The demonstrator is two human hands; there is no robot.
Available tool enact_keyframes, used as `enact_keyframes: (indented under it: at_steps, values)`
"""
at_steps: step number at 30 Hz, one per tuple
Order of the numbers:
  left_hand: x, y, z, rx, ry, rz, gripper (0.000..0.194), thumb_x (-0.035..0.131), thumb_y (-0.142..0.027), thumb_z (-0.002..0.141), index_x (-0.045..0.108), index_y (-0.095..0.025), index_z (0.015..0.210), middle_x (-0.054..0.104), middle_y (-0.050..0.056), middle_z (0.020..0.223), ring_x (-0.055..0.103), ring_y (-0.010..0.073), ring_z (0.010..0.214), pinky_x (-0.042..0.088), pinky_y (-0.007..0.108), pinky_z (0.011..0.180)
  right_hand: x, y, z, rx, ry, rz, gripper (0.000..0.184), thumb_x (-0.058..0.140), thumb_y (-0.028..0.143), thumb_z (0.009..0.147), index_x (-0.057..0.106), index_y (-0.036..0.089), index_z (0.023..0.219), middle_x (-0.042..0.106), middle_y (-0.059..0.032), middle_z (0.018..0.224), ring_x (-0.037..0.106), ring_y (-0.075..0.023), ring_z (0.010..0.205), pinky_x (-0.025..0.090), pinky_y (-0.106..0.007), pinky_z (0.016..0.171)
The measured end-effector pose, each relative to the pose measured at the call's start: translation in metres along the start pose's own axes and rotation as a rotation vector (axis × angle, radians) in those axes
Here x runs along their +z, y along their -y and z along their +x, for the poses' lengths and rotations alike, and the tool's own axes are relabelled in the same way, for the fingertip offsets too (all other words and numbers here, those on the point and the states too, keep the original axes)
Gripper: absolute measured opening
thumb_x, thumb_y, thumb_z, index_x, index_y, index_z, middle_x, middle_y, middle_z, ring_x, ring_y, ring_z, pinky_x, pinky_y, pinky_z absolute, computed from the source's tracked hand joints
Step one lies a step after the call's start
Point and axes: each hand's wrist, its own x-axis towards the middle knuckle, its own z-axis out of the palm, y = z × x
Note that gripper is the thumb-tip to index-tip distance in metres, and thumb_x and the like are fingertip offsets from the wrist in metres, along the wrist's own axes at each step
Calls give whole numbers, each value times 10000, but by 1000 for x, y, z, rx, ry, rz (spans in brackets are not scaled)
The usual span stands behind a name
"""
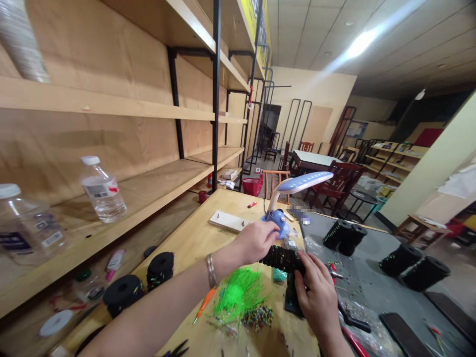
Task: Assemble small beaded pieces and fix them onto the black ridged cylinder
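Note:
My left hand [256, 242] reaches forward over the wooden table [193, 238] and closes on the left end of a black roll studded with beads [280, 258]. A metal bracelet sits on that wrist. My right hand [316, 292] grips the right end of the same roll, fingers curled over it, with a dark stand below. Just beyond my left hand stands a small blue and white desk lamp [293, 191]. Under my arms lie green plastic strands [238, 292], a heap of mixed beads [257, 317] and an orange-handled tool [205, 301].
Black spools [159, 267] sit at the table's left; more black rolls [344, 237] lie on the grey mat [372, 287] to the right. Two water bottles [101, 191] stand on the wooden shelf at left. A white board [227, 220] lies further back. Chairs and tables fill the room behind.

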Motion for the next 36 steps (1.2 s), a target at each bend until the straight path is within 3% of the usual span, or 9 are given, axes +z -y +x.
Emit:
enact_keyframes:
  at_steps: [2, 4, 9, 12, 14, 28, 32, 36]
  values:
    - [-5, -9, -24, -7, -248, -145, 252, 424, -300, 944, 642, -192, 1006, 704, 54, 896, 632, 179, 801, 472, 277, 754, 3, 0, 1, -32, 30, -3, 431, 510, 231, 874, 513, 187, 1303, 665, -101, 1210, 547, -292, 1165, 467, -478, 943]
    - [0, -14, -52, -78, -355, -273, 259, 445, -339, 940, 649, -182, 908, 657, 25, 730, 600, 155, 666, 462, 252, 649, 5, 0, 3, -48, 66, -12, 462, 512, 215, 845, 507, 175, 1306, 661, -111, 1218, 551, -299, 1166, 470, -480, 923]
    - [57, -10, -110, -325, -321, -618, 271, 507, -381, 909, 632, -167, 800, 617, 15, 645, 596, 147, 613, 446, 235, 587, 8, 2, 6, -71, 101, -13, 457, 514, 208, 815, 527, 165, 1269, 656, -126, 1229, 591, -291, 1121, 457, -470, 914]
    - [89, -6, -126, -412, -313, -711, 292, 528, -422, 891, 623, -173, 772, 624, 17, 637, 590, 149, 583, 443, 236, 559, 7, 6, 3, -74, 74, -17, 421, 507, 226, 836, 539, 172, 1253, 650, -121, 1247, 593, -289, 1120, 442, -473, 925]
    - [97, -7, -130, -419, -326, -707, 306, 529, -443, 890, 624, -175, 775, 624, 19, 629, 591, 153, 578, 444, 238, 558, 6, 8, -2, -84, 40, -24, 391, 502, 227, 855, 549, 176, 1240, 652, -115, 1250, 592, -287, 1123, 433, -477, 935]
    - [68, -10, -114, -271, -471, -432, 253, 473, -381, 931, 619, -195, 843, 635, 19, 704, 579, 158, 631, 451, 242, 581, 20, 14, -49, -113, -83, 47, 472, 510, 157, 868, 500, 197, 1338, 628, -126, 1286, 576, -298, 1167, 483, -482, 911]
    - [56, -10, -99, -207, -517, -272, 175, 493, -307, 923, 621, -195, 883, 640, 27, 763, 580, 163, 678, 458, 261, 629, 23, 13, -59, -117, -64, 49, 504, 512, 141, 857, 490, 195, 1358, 616, -127, 1305, 572, -303, 1184, 487, -476, 912]
    - [48, -9, -72, -88, -465, -51, 177, 556, -225, 868, 628, -205, 1028, 641, 65, 925, 592, 201, 817, 485, 316, 741, 24, 12, -63, -119, -49, 43, 526, 515, 131, 851, 478, 182, 1373, 602, -137, 1323, 561, -309, 1201, 481, -479, 920]
